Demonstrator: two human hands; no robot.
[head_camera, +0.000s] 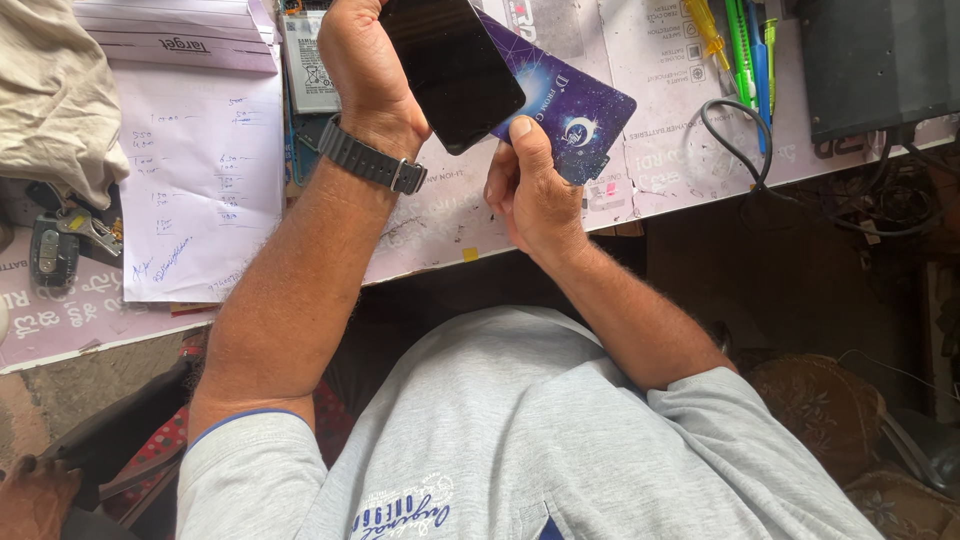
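1. At the far left, a crumpled beige cloth is lying on the desk, with a black key fob just below it.
2. Next to these, handwritten sheets of paper are spreading across the desk, and a flat grey battery is resting at their upper right corner.
3. The person's left hand, with a dark wristwatch on the wrist, is closing around a black phone, gripping it by its edge above the desk.
4. The right hand is pinching a purple panel with a moon design, thumb on top. The panel is sitting under the phone and touching it, but angled away.
5. By my judgement, the two pieces are not yet lying flush, so lining them up and pressing them together is still outstanding, and the battery is sitting outside the phone.
6. At the right, yellow and green screwdrivers are lying beside a looping black cable and a black box.
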